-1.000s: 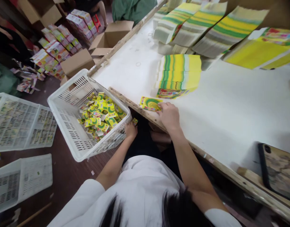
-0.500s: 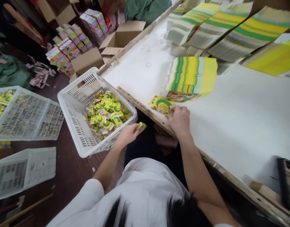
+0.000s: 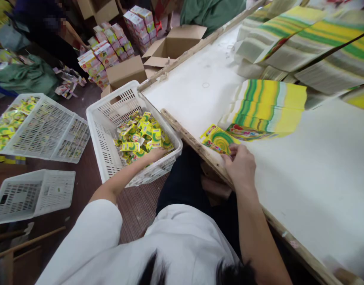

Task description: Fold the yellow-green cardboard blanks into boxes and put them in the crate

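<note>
My left hand [image 3: 157, 154] is over the near right side of a white plastic basket [image 3: 95, 130], low by the heap of small yellow-and-green packets [image 3: 143, 130] in it. Its fingers are blurred and point away from me, so whether they hold anything cannot be made out. On the white tabletop, my right hand [image 3: 241, 162] pinches the near right corner of a flat yellow card [image 3: 219, 139] printed with a green swirl. Just beyond that card lies a fanned stack of the same printed cards [image 3: 259, 105].
Larger fanned card stacks [image 3: 303, 35] cover the table's far side. A raised wooden strip [image 3: 196, 144] edges the table. Two more white baskets [image 3: 48, 126] stand on the floor at left, one with packets. Open cartons [image 3: 182, 41], stacked boxes [image 3: 103, 57] and another person [image 3: 45, 35] are farther back.
My left hand has moved from the table edge, where it held a small yellow packet, leftward over the basket. My right hand stays at the card's corner. The view has shifted left.
</note>
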Demonstrator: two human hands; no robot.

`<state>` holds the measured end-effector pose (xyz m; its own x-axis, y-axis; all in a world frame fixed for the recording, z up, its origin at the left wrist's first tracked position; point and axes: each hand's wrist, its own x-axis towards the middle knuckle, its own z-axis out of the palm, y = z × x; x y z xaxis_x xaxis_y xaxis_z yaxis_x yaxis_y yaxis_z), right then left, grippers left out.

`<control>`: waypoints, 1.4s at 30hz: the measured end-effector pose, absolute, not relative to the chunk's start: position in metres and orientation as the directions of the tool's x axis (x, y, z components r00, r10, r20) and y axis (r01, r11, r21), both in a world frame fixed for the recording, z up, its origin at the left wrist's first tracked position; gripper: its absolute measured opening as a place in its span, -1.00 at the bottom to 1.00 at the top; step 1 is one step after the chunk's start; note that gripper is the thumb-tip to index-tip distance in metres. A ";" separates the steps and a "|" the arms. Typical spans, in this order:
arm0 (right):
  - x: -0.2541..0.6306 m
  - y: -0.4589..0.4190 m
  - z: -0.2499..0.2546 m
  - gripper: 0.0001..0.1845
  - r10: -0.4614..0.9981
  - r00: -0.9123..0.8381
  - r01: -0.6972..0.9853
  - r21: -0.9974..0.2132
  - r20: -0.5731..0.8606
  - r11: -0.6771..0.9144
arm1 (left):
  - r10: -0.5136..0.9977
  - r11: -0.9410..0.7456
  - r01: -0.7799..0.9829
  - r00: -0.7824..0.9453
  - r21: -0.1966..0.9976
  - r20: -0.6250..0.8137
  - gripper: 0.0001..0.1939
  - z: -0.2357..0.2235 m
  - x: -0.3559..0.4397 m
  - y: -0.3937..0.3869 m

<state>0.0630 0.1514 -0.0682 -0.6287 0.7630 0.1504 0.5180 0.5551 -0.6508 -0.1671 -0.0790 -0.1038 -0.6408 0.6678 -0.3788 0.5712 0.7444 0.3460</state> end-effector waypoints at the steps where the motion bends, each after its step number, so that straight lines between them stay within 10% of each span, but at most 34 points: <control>1: 0.064 0.151 -0.068 -0.77 0.762 -0.631 0.518 -0.653 0.144 0.552 | 0.688 0.725 0.590 -0.602 0.354 -0.406 -0.67 -0.113 -0.167 -0.080; 14: 0.062 0.153 -0.064 -0.64 0.788 -0.615 0.567 -0.675 0.033 0.471 | 0.348 0.938 0.330 -0.894 0.111 -0.284 -0.34 -0.097 -0.326 -0.115; 21: 0.058 0.148 -0.054 -0.66 0.875 -0.484 0.541 -0.779 0.019 0.316 | 0.481 0.871 0.360 -0.768 0.336 -0.423 -0.56 -0.087 -0.279 -0.105; 26: 0.058 0.144 -0.045 -0.54 0.916 -0.398 0.339 -0.918 0.056 0.204 | 0.856 0.429 0.360 -0.455 0.829 -0.246 -0.46 -0.007 -0.215 -0.090; 30: 0.059 0.123 -0.022 -0.66 0.813 -0.575 0.234 -0.933 0.094 0.274 | 0.972 0.046 0.073 -0.235 0.996 -0.028 -0.28 0.027 -0.139 -0.055; 35: 0.065 0.085 0.004 -0.78 0.513 -0.855 0.092 -0.953 0.073 0.290 | 0.861 -0.319 -0.369 -0.497 0.873 0.105 -0.24 0.003 -0.048 -0.005; 42: 0.090 0.060 0.001 -0.86 0.505 -0.854 0.016 -0.963 0.126 0.267 | 0.475 -0.583 -0.442 -0.866 0.682 -0.156 -0.49 0.008 -0.013 0.016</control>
<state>0.0897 0.0605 0.0010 -0.8538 0.5050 0.1262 0.0157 0.2673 -0.9635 -0.0126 0.0162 0.0083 -0.8662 0.4748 -0.1556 -0.4420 -0.5830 0.6817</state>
